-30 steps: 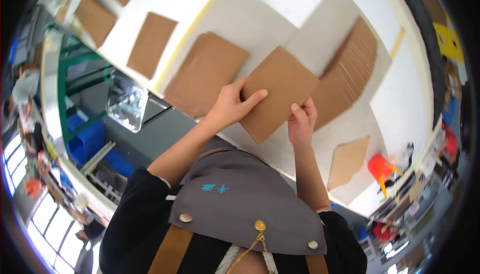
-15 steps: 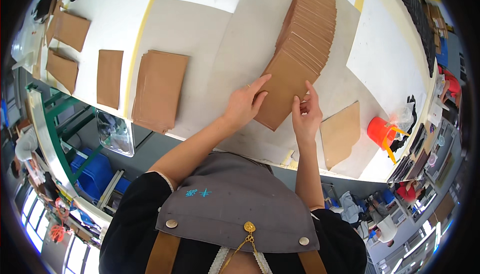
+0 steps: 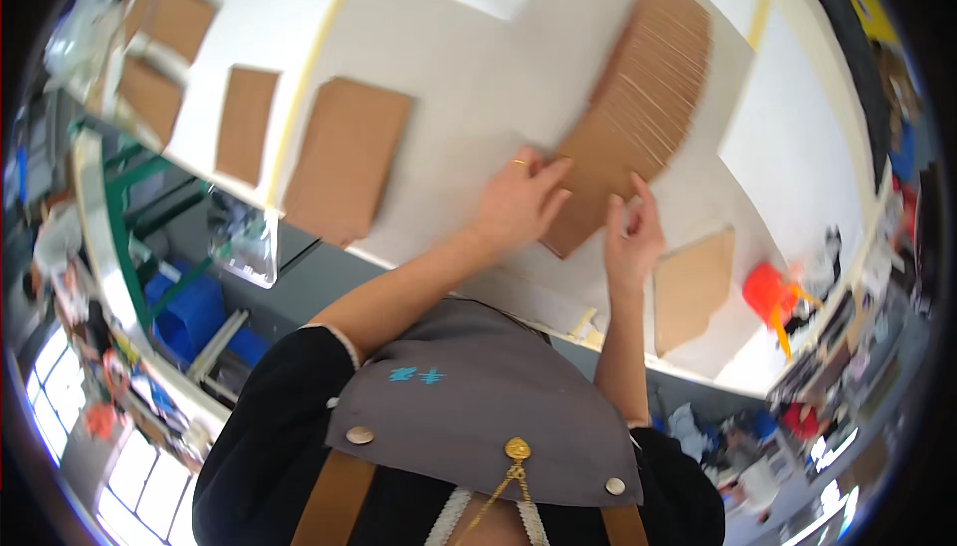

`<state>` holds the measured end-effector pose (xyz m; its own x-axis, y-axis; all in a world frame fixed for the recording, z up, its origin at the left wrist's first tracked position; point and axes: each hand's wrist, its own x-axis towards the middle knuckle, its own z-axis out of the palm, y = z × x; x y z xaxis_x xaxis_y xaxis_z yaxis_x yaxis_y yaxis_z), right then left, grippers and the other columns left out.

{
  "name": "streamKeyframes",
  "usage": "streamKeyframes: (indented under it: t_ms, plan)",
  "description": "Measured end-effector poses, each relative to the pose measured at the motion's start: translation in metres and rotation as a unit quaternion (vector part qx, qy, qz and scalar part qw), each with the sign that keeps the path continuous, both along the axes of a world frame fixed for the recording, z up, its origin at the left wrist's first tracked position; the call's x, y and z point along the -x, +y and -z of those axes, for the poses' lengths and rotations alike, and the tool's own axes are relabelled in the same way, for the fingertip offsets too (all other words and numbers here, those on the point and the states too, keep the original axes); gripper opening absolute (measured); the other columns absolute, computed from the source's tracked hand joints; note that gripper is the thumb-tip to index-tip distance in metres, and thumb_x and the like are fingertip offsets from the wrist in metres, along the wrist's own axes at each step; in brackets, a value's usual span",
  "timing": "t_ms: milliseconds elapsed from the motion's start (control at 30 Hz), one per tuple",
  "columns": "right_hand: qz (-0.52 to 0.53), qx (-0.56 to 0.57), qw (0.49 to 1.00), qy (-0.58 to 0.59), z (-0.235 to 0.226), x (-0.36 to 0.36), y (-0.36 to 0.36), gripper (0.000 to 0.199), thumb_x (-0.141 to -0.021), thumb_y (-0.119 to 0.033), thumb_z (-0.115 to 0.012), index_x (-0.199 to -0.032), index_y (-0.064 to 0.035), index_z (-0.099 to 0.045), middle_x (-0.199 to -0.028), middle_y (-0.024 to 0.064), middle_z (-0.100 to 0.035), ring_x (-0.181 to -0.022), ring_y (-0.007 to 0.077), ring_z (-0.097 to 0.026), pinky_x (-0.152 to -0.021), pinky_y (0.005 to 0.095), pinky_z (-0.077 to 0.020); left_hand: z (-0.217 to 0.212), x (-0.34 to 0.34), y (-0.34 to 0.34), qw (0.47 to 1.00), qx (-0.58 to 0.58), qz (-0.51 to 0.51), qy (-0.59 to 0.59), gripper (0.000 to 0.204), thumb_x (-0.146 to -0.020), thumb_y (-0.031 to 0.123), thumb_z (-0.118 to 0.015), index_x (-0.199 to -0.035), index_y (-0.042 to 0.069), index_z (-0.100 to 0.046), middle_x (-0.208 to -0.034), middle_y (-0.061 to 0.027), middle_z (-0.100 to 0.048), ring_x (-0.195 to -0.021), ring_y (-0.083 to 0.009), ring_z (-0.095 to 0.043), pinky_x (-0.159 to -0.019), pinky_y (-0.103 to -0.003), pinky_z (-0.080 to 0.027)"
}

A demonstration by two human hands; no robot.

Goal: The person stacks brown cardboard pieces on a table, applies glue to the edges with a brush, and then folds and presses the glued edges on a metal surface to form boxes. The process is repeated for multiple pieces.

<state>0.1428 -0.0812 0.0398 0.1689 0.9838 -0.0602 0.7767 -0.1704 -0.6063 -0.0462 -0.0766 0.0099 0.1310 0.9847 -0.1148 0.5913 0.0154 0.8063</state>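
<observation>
Now the brown sheet (image 3: 590, 197) lies flat at the near end of the fan (image 3: 653, 67) of overlapping brown sheets, lined up as its front piece. A second ago both hands held it up off the table, to the left of the fan's near end; half a second ago it was already down, with the fingers at its two sides. For the work in hand, I judge this sheet as good as placed: the fan seems one piece longer, and only small squaring may be left.

The left hand (image 3: 520, 202) is over the left edge of the fan's near end, its fingers spread and thumb apart; blur hides whether it presses or only brushes the sheet. The right hand (image 3: 636, 239) is at the right edge of that end, thumb and forefinger parted, gripping nothing that I can see; contact there is also hard to tell.

Well to the left of the fan lies the brown stack (image 3: 349, 152), where it was in the earlier views. A tan piece (image 3: 695, 292) lies to the right of the fan's near end, and a red bucket (image 3: 766, 292) stands farther right of it.
</observation>
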Motion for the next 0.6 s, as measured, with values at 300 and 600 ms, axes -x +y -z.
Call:
streamKeyframes:
  t_ms: [300, 600]
  plan:
    - [-0.098, 0.318, 0.791, 0.513, 0.035, 0.159, 0.01, 0.031, -0.101, -0.018, -0.067, -0.124, 0.0024, -0.064, -0.099, 0.0088, -0.073, -0.082, 0.0133, -0.071, -0.069, 0.025, -0.0542, -0.016, 0.15, -0.028, 0.944, -0.14, -0.218, 0.206, 0.044, -0.089, 0.018, -0.074, -0.13, 0.008, -0.063, -0.124, -0.0144, -0.058, -0.11, -0.0342, -0.054, -0.095, -0.044, -0.044]
    - [-0.147, 0.151, 0.912, 0.353, 0.021, 0.213, 0.036, 0.023, -0.096, -0.016, -0.072, -0.086, -0.0006, -0.058, -0.075, 0.0087, -0.068, -0.064, 0.0136, -0.068, -0.057, 0.0292, -0.0533, -0.017, 0.2, -0.035, 0.933, -0.032, -0.294, 0.205, 0.068, -0.092, 0.037, -0.074, -0.142, -0.001, -0.049, -0.134, -0.0236, -0.052, -0.121, -0.04, -0.05, -0.107, -0.05, -0.038]
